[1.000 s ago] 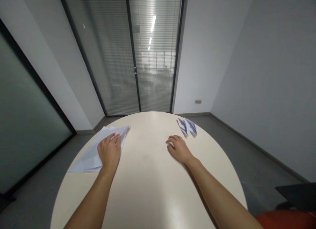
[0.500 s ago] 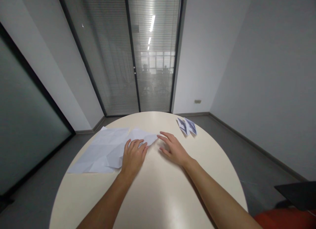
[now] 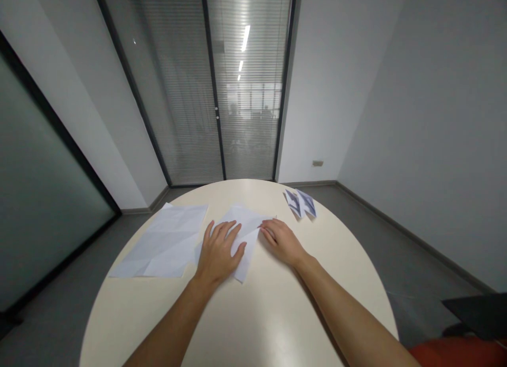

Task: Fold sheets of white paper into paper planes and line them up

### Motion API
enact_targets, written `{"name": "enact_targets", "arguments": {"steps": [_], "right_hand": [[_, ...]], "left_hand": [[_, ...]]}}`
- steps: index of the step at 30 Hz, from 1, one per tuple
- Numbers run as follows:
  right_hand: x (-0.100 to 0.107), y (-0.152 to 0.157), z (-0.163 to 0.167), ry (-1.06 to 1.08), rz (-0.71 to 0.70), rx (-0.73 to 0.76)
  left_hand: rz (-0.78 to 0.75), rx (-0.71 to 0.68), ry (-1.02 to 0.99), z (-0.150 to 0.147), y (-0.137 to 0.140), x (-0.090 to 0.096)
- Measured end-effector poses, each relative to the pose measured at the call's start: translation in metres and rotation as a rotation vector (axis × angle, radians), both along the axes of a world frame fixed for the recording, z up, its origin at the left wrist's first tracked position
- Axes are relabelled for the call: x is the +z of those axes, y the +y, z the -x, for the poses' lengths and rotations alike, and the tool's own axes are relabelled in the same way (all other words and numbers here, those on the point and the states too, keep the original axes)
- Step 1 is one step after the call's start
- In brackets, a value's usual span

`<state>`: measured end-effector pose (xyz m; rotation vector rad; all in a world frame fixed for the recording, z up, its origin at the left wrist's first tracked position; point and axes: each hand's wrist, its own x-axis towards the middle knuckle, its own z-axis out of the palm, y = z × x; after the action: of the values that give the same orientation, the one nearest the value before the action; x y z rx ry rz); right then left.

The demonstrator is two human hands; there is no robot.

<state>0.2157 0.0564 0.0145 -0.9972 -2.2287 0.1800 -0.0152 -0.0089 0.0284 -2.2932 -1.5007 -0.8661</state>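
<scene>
A creased white sheet of paper (image 3: pixel 247 227) lies in the middle of the round cream table (image 3: pixel 253 314). My left hand (image 3: pixel 219 252) rests flat on it, fingers spread. My right hand (image 3: pixel 280 240) touches the sheet's right edge with its fingertips. Whether it pinches the edge I cannot tell. A stack of white sheets (image 3: pixel 162 243) lies to the left, apart from my left hand.
Two small folded paper pieces with dark print (image 3: pixel 300 203) lie near the table's far right edge. Beyond the table are glass doors with blinds (image 3: pixel 214 92). A dark chair part (image 3: pixel 475 314) and something red (image 3: pixel 459 354) sit at the lower right.
My left hand slid one sheet off the stack, to the right, to the table's middle. My right hand moved left and now touches that sheet's right edge.
</scene>
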Motion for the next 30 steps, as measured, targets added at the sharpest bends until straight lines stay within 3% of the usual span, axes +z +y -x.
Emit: {"name": "enact_targets", "arguments": {"steps": [3, 7, 16, 24, 30], "right_hand": [[-0.001, 0.005, -0.007, 0.091, 0.104, -0.084], [-0.003, 0.009, -0.012, 0.241, 0.208, -0.091], [-0.008, 0.016, -0.015, 0.377, 0.230, -0.125], [-0.009, 0.017, -0.015, 0.415, 0.209, -0.112], [-0.012, 0.020, -0.017, 0.364, 0.031, -0.168]], "left_hand": [[0.046, -0.048, -0.010, 0.007, 0.000, 0.002], [0.098, -0.156, -0.011, 0.017, 0.001, 0.003], [-0.011, -0.328, -0.017, 0.034, 0.010, -0.005], [-0.294, -0.154, -0.289, 0.038, 0.016, -0.015], [-0.312, 0.081, -0.606, 0.041, 0.019, -0.014]]}}
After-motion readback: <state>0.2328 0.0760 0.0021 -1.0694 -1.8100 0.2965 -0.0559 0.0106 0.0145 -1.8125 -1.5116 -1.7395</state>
